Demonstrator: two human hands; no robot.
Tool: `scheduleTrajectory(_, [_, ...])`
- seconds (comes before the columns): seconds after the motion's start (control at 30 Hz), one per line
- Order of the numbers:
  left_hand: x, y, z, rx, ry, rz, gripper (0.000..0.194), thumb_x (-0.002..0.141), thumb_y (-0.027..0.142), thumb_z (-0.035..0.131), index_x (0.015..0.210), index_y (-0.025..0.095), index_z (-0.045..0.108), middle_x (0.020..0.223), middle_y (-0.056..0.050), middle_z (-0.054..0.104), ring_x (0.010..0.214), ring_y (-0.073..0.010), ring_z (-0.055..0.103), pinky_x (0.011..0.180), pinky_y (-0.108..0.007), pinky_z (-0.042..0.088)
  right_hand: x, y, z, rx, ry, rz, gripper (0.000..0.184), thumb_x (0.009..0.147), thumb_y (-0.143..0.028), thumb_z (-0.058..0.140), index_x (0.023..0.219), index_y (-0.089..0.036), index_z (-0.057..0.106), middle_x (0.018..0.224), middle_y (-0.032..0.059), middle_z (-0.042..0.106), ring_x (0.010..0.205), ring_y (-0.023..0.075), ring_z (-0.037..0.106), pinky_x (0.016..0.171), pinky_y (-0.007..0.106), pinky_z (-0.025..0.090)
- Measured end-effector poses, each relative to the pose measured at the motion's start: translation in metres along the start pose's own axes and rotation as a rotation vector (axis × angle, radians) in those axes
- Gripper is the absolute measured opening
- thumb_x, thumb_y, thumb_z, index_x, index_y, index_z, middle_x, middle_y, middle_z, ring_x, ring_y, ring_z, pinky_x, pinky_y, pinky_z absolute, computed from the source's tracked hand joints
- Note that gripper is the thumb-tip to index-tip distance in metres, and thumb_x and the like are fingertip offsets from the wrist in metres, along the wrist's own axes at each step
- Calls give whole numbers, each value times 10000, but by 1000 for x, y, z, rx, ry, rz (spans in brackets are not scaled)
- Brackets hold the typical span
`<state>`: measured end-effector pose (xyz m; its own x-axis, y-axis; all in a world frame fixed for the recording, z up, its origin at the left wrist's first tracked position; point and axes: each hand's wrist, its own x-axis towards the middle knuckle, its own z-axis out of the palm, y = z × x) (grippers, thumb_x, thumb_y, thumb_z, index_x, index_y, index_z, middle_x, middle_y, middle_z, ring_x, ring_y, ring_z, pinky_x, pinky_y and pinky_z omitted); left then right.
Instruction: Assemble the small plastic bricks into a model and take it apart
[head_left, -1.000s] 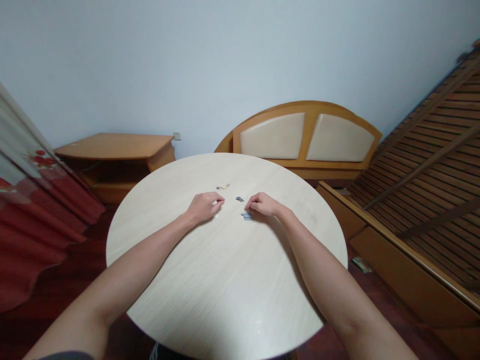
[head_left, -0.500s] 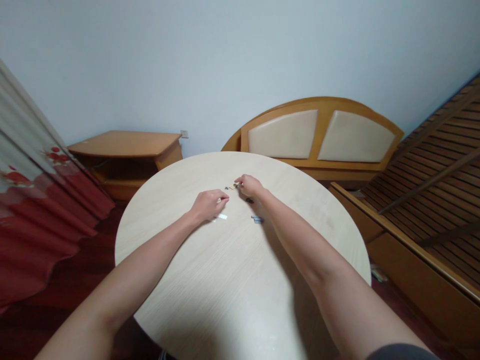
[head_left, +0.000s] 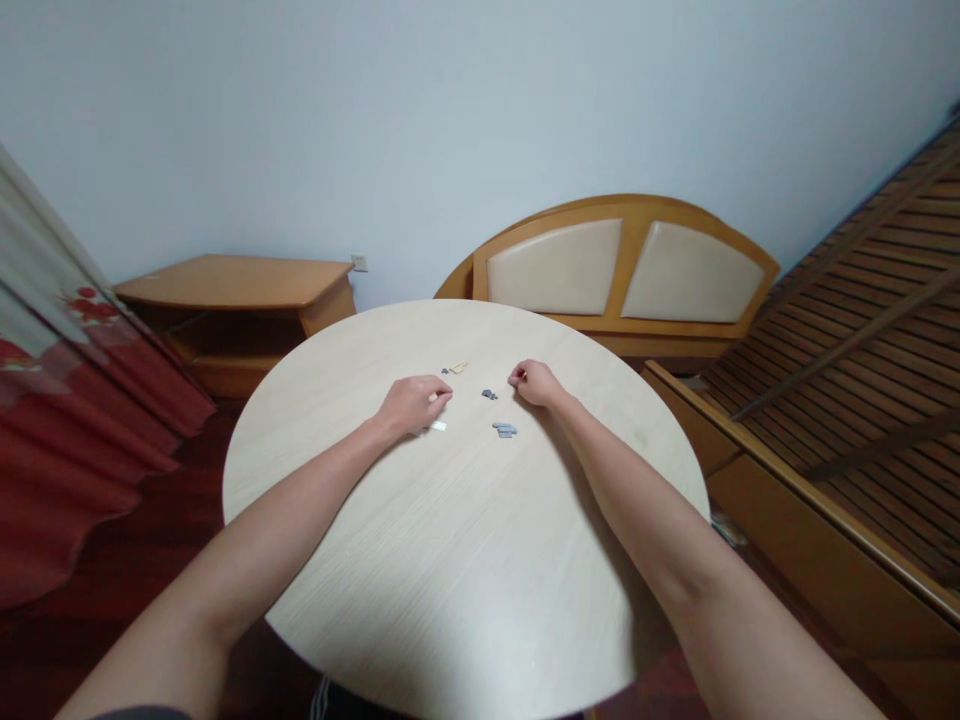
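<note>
My left hand [head_left: 414, 404] is held over the table with thumb and fingertips pinched together. A pale spot shows between its fingers, too small to name. A flat white piece [head_left: 439, 426] lies just below it, partly covered by the hand. My right hand [head_left: 536, 384] is closed near the table's middle, and whatever its fingertips hold is hidden. To its left sit small dark grey pieces [head_left: 489, 394]. Several light grey-blue strips [head_left: 505, 430] lie nearer me. Farther back are tan pieces [head_left: 458, 368] beside a small dark piece [head_left: 445, 371].
The round pale table [head_left: 450, 560] stands before me. Behind it are a wooden cabinet [head_left: 247, 278] and a padded headboard [head_left: 555, 268]. A wooden bed frame with slats [head_left: 847, 330] is at the right, a red and white curtain [head_left: 82, 430] at the left.
My right hand has moved right, away from the tan pieces, uncovering them and the dark grey pieces. My left hand stays almost in place, and the view has shifted slightly.
</note>
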<state>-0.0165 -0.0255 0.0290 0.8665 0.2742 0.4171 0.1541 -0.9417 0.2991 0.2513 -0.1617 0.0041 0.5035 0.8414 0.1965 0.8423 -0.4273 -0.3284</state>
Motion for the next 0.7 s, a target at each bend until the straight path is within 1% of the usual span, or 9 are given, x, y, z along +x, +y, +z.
scheduleTrajectory(0.03, [0, 0, 0, -3, -4, 0, 219, 954, 274, 566, 993, 201, 769, 1030, -44, 782, 933, -202, 708, 837, -324, 522, -8, 5, 0, 32, 58, 31, 189, 868, -139, 549, 913, -127, 732, 931, 108, 764, 826, 194, 671, 734, 257, 473])
scheduleTrajectory(0.1, [-1, 1, 0, -8, -8, 3, 215, 953, 270, 565, 988, 203, 767, 1028, -44, 781, 930, -201, 708, 832, -323, 521, -22, 9, 2, 252, 283, 91, 183, 877, -179, 530, 916, -135, 703, 892, 90, 746, 801, 191, 656, 744, 276, 486])
scheduleTrajectory(0.13, [-1, 2, 0, -10, -7, 7, 213, 954, 268, 565, 985, 204, 766, 1024, -43, 781, 927, -200, 707, 828, -322, 520, -29, 8, 4, 342, 342, 86, 166, 869, -197, 536, 892, -144, 692, 854, 78, 735, 780, 192, 647, 738, 287, 491])
scheduleTrajectory(0.2, [-2, 4, 2, -15, 0, 24, 206, 955, 264, 569, 978, 206, 766, 1013, -42, 781, 915, -196, 707, 822, -317, 516, -39, -3, 7, 495, 393, 22, 143, 856, -227, 555, 854, -159, 681, 825, 68, 722, 758, 193, 637, 723, 302, 501])
scheduleTrajectory(0.27, [-2, 7, 4, -21, 12, 49, 199, 960, 264, 577, 980, 207, 766, 1004, -42, 780, 911, -192, 707, 822, -311, 512, -45, -22, 9, 621, 399, -79, 149, 865, -274, 580, 856, -175, 691, 843, 63, 728, 756, 189, 638, 723, 312, 516])
scheduleTrajectory(0.33, [-3, 11, 5, -30, 22, 78, 194, 968, 267, 583, 995, 207, 766, 1003, -42, 780, 912, -189, 707, 827, -304, 509, -51, -45, 12, 688, 351, -189, 141, 867, -271, 600, 856, -184, 709, 861, 63, 741, 765, 186, 654, 734, 316, 528])
scheduleTrajectory(0.47, [-3, 15, 6, -41, 40, 106, 189, 972, 304, 618, 1039, 198, 760, 1010, -48, 778, 903, -184, 707, 818, -294, 504, -60, -79, 15, 698, 291, -347, 141, 881, -225, 615, 893, -187, 750, 901, 74, 765, 789, 183, 678, 744, 316, 538])
scheduleTrajectory(0.57, [-3, 16, 6, -35, 54, 106, 190, 971, 337, 637, 1010, 199, 762, 993, -46, 779, 887, -180, 706, 802, -287, 499, -65, -85, 16, 686, 279, -378, 143, 881, -196, 627, 931, -188, 761, 905, 71, 771, 761, 174, 674, 718, 304, 538])
scheduleTrajectory(0.7, [-3, 16, 7, -24, 72, 99, 206, 972, 362, 642, 1000, 198, 762, 983, -44, 782, 882, -181, 706, 779, -283, 491, -68, -83, 16, 660, 284, -407, 121, 881, -190, 656, 955, -190, 752, 885, 59, 766, 731, 168, 665, 710, 300, 539])
